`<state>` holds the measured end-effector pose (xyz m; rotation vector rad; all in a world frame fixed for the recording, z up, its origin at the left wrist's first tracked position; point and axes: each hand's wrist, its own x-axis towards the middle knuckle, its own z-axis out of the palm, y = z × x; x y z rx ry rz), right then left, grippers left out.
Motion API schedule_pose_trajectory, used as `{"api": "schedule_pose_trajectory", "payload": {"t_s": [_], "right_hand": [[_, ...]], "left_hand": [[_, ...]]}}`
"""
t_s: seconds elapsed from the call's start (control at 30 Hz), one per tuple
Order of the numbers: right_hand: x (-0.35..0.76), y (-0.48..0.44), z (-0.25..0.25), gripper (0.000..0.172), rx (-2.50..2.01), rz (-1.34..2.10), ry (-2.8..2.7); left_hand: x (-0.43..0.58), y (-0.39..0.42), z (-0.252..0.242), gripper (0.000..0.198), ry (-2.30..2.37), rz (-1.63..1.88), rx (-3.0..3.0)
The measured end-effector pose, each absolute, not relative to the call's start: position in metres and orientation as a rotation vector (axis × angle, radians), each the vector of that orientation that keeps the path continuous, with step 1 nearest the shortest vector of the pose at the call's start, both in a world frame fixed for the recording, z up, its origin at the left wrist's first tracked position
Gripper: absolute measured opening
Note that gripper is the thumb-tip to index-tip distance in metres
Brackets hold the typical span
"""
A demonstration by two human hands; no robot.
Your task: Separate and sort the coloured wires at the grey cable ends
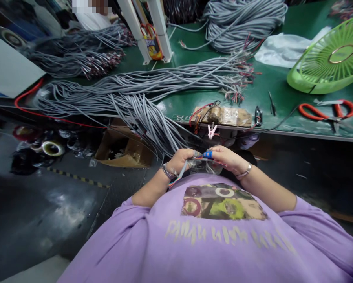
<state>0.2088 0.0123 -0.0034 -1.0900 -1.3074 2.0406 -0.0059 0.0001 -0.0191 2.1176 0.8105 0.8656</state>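
Note:
In front of the purple shirt, my left hand (180,159) is closed around a grey cable (182,170), whose thin coloured wires show at its lower end. My right hand (227,160), with a blue wrap (207,154) on one finger, pinches coloured wires (219,161) close to the left fingertips. The two hands nearly meet, and the exact spot between the fingertips is too small to make out. A long bundle of grey cables (152,114) hangs over the table edge just beyond my left hand. Near the right hand, a pink clip (212,131) sits at the table's front edge.
On the green table (191,55) lie more grey cable coils (244,23), a taped cardboard piece (233,116), orange-handled scissors (338,114) and a green fan (335,57). A white post (160,29) stands behind. Below are a cardboard box (129,153) and tape rolls (52,148).

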Motion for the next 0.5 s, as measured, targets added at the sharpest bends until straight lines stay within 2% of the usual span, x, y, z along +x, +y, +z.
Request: {"api": "schedule_pose_trajectory", "payload": {"t_s": [0.13,0.3,0.5], "right_hand": [[0.207,0.017,-0.011,0.044,-1.222,1.743,-1.011],[0.225,0.030,-0.023,0.050,-1.218,1.581,-0.696],[0.242,0.020,-0.020,0.062,-0.990,2.042,-1.221]], "left_hand": [[-0.006,-0.001,-0.017,0.035,0.801,0.910,2.085],[-0.004,-0.004,-0.014,0.032,0.810,0.993,2.072],[0.000,0.001,-0.021,0.031,0.894,1.036,2.150]]}}
